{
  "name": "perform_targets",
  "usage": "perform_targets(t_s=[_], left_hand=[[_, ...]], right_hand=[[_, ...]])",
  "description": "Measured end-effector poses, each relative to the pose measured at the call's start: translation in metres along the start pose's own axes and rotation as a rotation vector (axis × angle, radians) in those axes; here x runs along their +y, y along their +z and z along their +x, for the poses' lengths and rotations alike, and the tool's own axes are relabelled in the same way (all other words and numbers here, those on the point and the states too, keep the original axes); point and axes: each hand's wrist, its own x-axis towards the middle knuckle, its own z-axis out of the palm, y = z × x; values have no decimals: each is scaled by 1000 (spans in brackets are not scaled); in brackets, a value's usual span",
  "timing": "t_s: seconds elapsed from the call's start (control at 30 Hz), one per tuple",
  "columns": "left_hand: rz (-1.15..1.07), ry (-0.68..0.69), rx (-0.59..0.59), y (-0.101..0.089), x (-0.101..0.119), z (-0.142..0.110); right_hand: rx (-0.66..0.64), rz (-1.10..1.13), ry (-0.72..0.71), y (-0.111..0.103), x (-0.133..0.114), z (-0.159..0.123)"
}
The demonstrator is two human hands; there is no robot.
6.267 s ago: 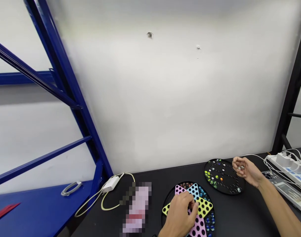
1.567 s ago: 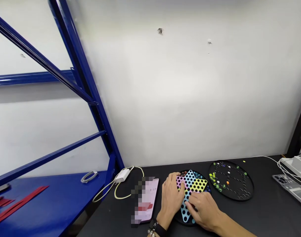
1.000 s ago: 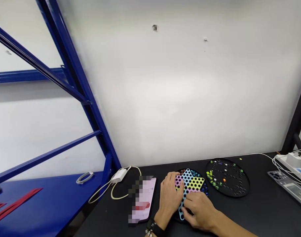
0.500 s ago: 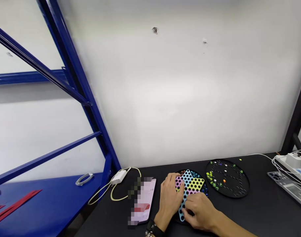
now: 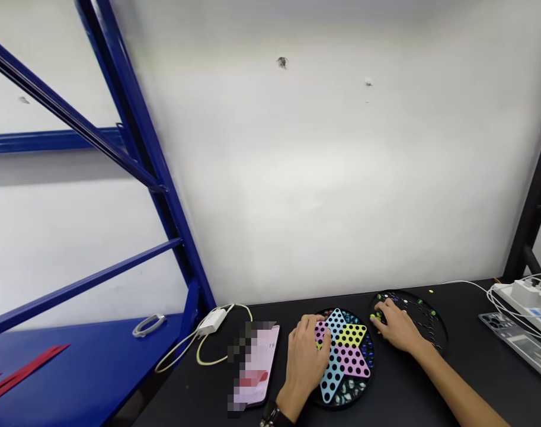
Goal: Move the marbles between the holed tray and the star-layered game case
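Observation:
A Chinese checkers board [image 5: 352, 360] with a pink, blue and yellow star full of holes lies on the black table, with marbles in the pockets around the star. My left hand [image 5: 306, 350] rests over the board's left side, thumb spread from the fingers, hiding that part. To the right lies a round black tray [image 5: 437, 325] with loose marbles and small pieces. My right hand [image 5: 397, 323] reaches over its left side, thumb and fingertips apart beside the yellow-green marbles [image 5: 373, 316]. Its palm and forearm cover part of the tray.
Left of the board lie a phone [image 5: 263, 367] and a white adapter [image 5: 212, 320] with a looped cable. At the right are another phone-like device [image 5: 519, 341] and a white power strip [image 5: 530, 302] with cords. A blue metal frame [image 5: 163, 178] stands at the left before a white wall.
My right hand has moved from the board's lower right to the marble tray, uncovering the pink point and clear marbles. My left hand has stayed on the board.

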Motion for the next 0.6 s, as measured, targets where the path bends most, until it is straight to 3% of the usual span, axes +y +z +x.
perform_targets(t_s=[0.1, 0.33, 0.6], left_hand=[[12, -8, 3, 2, -2, 0], [20, 3, 7, 3, -3, 1], [26, 28, 34, 7, -9, 1]], right_hand=[[-79, 94, -87, 3, 4, 1], [-103, 118, -131, 2, -3, 0], [-121, -223, -134, -2, -26, -2]])
